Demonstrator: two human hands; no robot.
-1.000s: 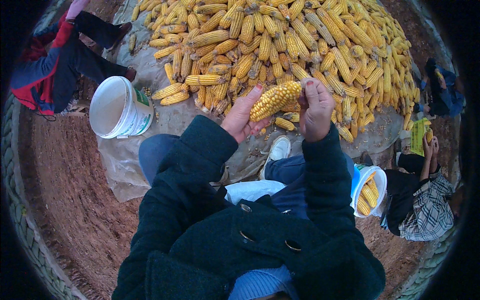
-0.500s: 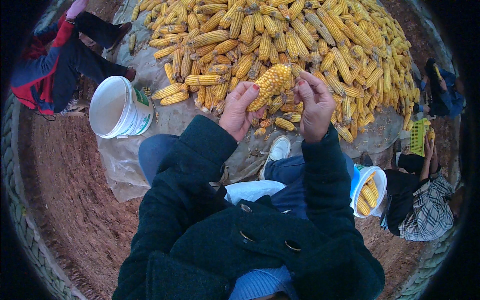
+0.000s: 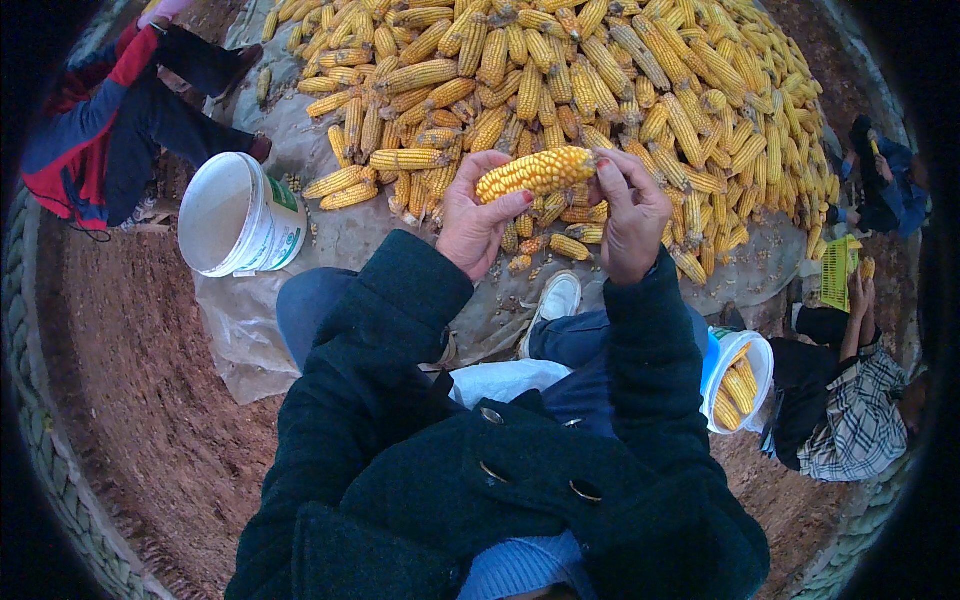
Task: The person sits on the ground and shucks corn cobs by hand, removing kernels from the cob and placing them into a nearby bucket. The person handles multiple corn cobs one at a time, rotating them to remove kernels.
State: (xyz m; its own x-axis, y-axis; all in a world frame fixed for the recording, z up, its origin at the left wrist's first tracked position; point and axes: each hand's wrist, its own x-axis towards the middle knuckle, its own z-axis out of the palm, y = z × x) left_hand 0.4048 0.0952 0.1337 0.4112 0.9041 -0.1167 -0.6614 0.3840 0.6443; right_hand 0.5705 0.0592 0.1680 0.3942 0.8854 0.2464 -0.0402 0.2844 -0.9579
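A yellow corn cob lies nearly level in front of me, its right end slightly higher. My left hand grips its left end, with the thumb along the near side and the fingers behind. At the other end, the fingertips of my right hand pinch the cob's tip. The other fingers of that hand are curled. Just beyond my hands rises a large pile of husked corn cobs, with a few loose cobs at its near foot.
A white bucket leans at my left; a smaller bucket holding cobs stands at my right. A grey sheet lies under the pile. People sit at the left and right, near a yellow-green basket.
The cob has turned from a steep slant to nearly level. My left fingers have shifted along it, and both hands stay in about the same place.
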